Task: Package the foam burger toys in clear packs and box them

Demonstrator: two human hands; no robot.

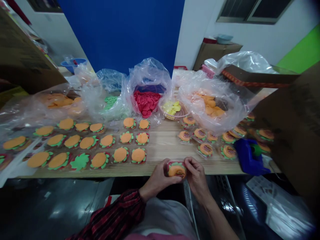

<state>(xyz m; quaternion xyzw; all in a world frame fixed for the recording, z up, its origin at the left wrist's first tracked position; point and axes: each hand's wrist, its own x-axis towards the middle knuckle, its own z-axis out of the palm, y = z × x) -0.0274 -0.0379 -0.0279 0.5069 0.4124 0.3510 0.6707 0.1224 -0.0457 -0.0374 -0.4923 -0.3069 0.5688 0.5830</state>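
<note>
1. The wooden bench (162,146) ran across the view, crowded along its far side.
2. Clear bags (147,83) of red, green, yellow and orange cut-outs stood at the back.
3. Rows of orange stacks (87,142) lay left of centre, with more at the right near a blue tool (248,156).
4. The left hand (157,178) and right hand (197,176) met at the bench's near edge, both pinching one wrapped stack (176,170) between them.
5. That stack looked light, soft and squashy, and its clear wrap was probably slick; the rim on either side seemed the surest hold.
</note>
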